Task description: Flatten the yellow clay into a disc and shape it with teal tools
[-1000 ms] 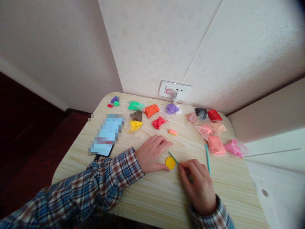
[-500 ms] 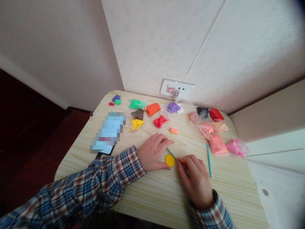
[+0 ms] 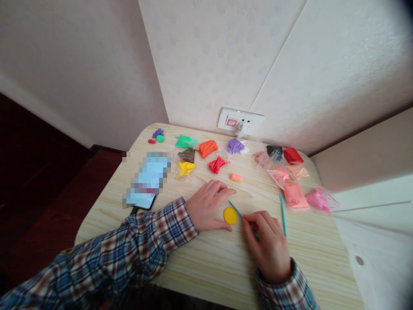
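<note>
A flat yellow clay disc lies on the wooden table. My left hand rests to its left, thumb and fingers spread apart, with the thumb tip at the disc's lower edge. Pinched in my right hand is a thin green modelling tool, its tip pointing up and left beside the disc's upper right edge. Part of the tool is hidden by my fingers. Beyond my left hand lies a small pink and yellow clay block.
Several bags of coloured clay lie at the back, among them a yellow bag and an orange one. A second teal tool lies right of my right hand. A phone and small clay fruits are at the left.
My right hand has shifted slightly right with the green tool, whose tip has moved a little away from my left fingers. My left hand and the disc stay nearly still.
</note>
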Tool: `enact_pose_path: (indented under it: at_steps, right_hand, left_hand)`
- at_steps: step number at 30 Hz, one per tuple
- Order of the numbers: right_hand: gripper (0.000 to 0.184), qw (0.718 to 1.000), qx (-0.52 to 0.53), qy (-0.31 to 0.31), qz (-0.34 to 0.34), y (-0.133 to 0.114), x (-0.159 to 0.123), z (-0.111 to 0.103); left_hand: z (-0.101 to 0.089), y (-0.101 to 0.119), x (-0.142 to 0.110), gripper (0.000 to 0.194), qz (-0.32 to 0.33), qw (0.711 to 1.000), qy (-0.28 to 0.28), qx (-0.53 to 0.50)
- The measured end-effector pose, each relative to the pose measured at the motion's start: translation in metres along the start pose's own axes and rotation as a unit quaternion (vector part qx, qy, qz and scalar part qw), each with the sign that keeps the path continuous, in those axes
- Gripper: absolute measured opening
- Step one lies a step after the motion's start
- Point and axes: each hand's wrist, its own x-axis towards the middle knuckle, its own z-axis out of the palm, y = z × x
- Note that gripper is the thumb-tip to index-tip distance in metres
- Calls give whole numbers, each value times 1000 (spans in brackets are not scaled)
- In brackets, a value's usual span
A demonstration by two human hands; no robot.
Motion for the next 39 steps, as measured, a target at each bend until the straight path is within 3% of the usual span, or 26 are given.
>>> enact_pose_path:
  at_steps: [13,28,39]
  right_hand:
    - [8,1000,-1,-13,2,1,-2,0]
    - [8,1000,9,-5,3,1,-2,0]
    - [8,1000,19,-7,23,3,-7,-1]
  left_hand:
    - [-1,-1,0,77,-9,1000,2,11]
    - [0,0,-1,91,-4,1000,7,16]
    - [0,-5,-1,85,3,1000,23,2]
